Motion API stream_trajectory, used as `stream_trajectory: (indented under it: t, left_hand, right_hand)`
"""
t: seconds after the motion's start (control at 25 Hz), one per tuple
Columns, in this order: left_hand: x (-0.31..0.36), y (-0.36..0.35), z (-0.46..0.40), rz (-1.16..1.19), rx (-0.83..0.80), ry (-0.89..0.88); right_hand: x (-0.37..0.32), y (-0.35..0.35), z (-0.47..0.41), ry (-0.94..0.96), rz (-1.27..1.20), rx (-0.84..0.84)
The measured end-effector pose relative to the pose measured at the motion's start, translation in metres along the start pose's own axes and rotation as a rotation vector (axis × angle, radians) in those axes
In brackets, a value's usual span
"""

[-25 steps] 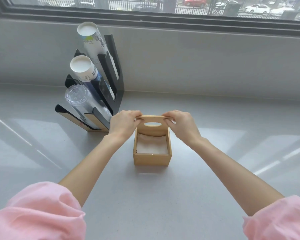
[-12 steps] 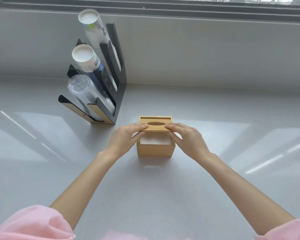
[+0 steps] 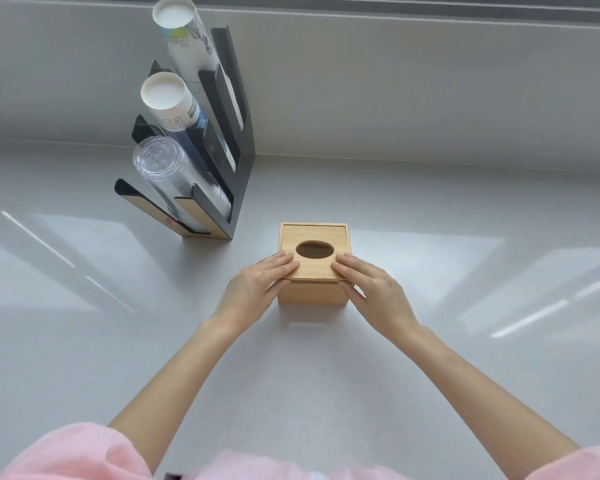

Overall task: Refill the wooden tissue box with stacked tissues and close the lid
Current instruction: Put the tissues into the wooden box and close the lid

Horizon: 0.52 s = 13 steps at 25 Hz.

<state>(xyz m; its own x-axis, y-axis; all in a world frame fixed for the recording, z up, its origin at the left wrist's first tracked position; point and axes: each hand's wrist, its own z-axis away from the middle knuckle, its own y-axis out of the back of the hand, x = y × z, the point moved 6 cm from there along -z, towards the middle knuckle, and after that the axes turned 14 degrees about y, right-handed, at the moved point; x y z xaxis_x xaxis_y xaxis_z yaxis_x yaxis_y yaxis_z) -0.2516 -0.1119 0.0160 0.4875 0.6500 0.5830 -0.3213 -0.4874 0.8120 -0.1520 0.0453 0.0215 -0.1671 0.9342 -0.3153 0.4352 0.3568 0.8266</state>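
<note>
A small wooden tissue box (image 3: 312, 294) stands on the grey counter in the middle of the view. Its sliding lid (image 3: 314, 233), with an oval slot, covers almost the whole top and overhangs the near edge a little. My left hand (image 3: 257, 285) grips the lid's near left corner, fingers on top and thumb below. My right hand (image 3: 371, 285) holds the near right corner the same way. The tissues inside are hidden; the slot shows only dark.
A black cup rack (image 3: 222, 161) stands left of the box, holding a clear cup stack (image 3: 174, 181) and two paper cup stacks (image 3: 170, 98). The grey wall (image 3: 430, 98) rises behind. Bare counter (image 3: 465, 341) surrounds the box.
The lid, tilted up at the box's far edge a second ago, has slid toward me along the top and now covers the tissues. Both hands came nearer with it.
</note>
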Motion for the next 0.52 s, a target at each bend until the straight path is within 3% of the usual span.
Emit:
stream_trajectory:
  t: [0.52]
  left_hand:
    - [-0.009, -0.012, 0.002, 0.033, -0.043, 0.027]
  right_hand:
    - [0.001, -0.013, 0.011, -0.017, -0.041, 0.061]
